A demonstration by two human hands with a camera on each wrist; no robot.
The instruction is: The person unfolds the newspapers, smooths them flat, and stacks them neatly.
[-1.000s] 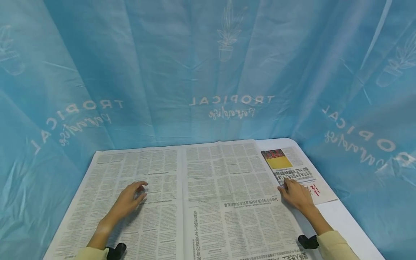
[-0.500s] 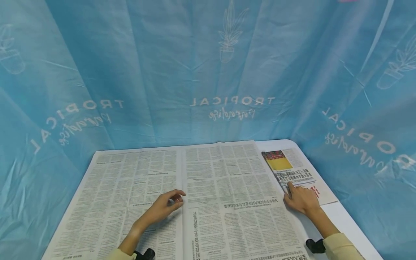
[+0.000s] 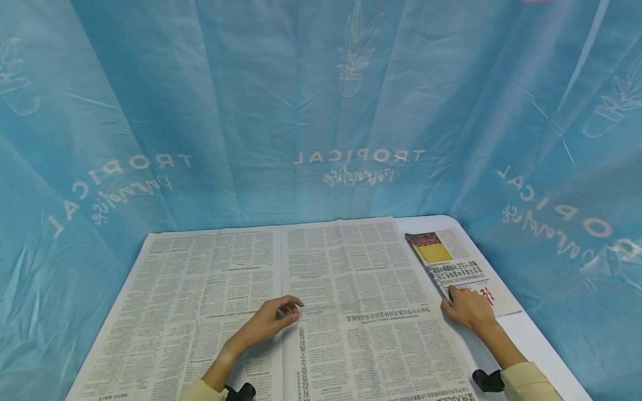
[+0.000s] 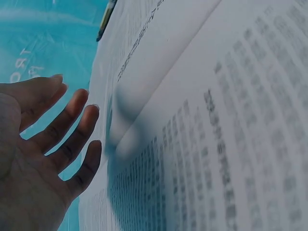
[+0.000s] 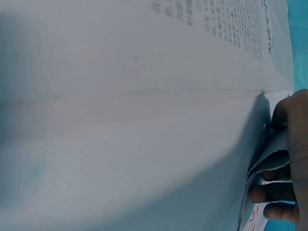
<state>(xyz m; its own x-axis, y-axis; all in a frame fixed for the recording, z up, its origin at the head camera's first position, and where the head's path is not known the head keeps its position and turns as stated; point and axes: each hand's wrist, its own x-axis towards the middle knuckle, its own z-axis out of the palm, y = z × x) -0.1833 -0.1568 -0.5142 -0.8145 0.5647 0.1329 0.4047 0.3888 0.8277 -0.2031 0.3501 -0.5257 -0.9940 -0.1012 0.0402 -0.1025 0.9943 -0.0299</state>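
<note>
A wide newspaper [image 3: 361,284] lies spread flat, its printed columns split by a centre fold. On its right sits a smaller folded newspaper [image 3: 463,270] with a yellow-and-red picture and red characters. My right hand [image 3: 468,309] pinches the near left edge of that folded newspaper. In the right wrist view, the layers of the folded newspaper [image 5: 270,153] bend up between thumb and fingers. Over the spread sheet's centre fold hovers my left hand [image 3: 273,322], fingers loosely bent. The left wrist view shows this left hand [image 4: 48,149] holding nothing, its shadow on the paper.
The white tabletop [image 3: 544,356] shows along the right side, beside both newspapers. A blue curtain [image 3: 321,111] with white lettering and plant drawings hangs behind the table and down both sides. Each wrist carries a black device, such as the left one [image 3: 242,391].
My left hand has moved right, from the left page to the centre fold. My right hand has shifted slightly right and nearer, and the folded newspaper's left edge has lifted a little.
</note>
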